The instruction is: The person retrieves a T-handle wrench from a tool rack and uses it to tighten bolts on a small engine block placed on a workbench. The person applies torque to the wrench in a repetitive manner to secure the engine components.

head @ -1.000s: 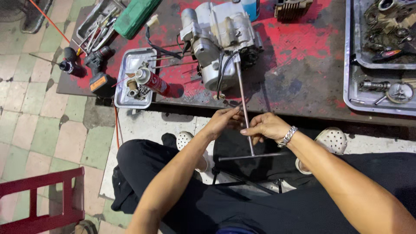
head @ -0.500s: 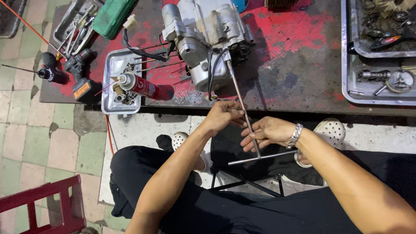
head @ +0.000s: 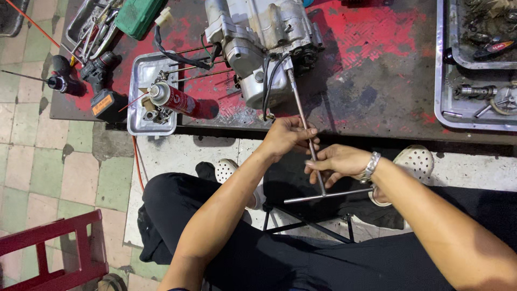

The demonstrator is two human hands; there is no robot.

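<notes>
A grey metal engine block (head: pixel 264 37) lies on the red and black workbench (head: pixel 371 81). A long steel T-handle wrench (head: pixel 307 134) runs from the engine's lower side down toward my lap, its crossbar (head: pixel 328 196) below my hands. My left hand (head: pixel 288 137) wraps around the shaft near its middle. My right hand (head: pixel 336 161), with a metal watch on the wrist, grips the shaft just lower, fingers curled round it. Black cables hang off the engine beside the wrench tip.
A metal tray (head: pixel 142 108) holds a red spray can (head: pixel 172 98) and small parts. A cordless drill (head: pixel 94 81) and a green box (head: pixel 137 16) lie at the left. Trays of greasy parts (head: pixel 474 81) sit at the right. A red stool (head: pixel 54 253) stands low left.
The view has shifted, so the bench sits lower and further right in frame. Both hands stay on the wrench shaft; the crossbar has swung round to a different angle.
</notes>
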